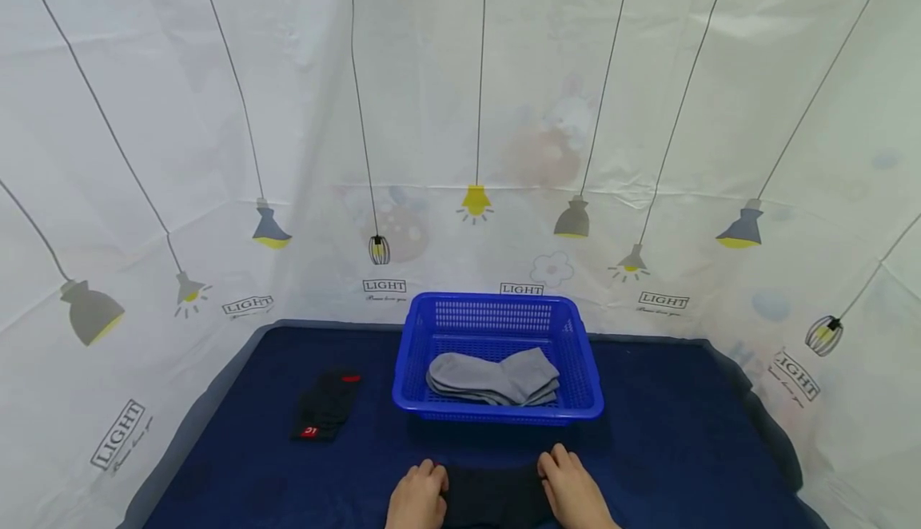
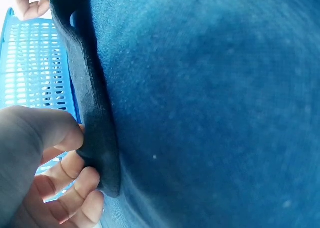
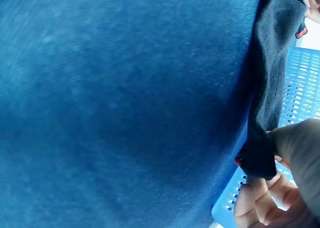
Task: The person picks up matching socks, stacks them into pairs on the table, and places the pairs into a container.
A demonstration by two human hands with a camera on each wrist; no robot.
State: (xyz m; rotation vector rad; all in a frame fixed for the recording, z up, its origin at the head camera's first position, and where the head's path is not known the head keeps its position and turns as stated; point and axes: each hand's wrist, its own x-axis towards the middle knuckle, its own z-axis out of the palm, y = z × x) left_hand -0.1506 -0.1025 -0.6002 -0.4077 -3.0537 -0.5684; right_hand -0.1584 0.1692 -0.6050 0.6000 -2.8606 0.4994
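Note:
A black sock stretches between both hands at the front of the table, and I cannot tell whether it is one or a pair. My left hand pinches one end between thumb and fingers, as the left wrist view shows on the dark knit sock. At the other end, my right hand pinches the sock, where a bit of red shows. Just beyond the hands stands a blue plastic basket holding a stack of grey socks.
To the left of the basket, black socks with red marks lie flat on the dark blue cloth covering the table. A white curtain printed with hanging lamps surrounds the table at the back and sides.

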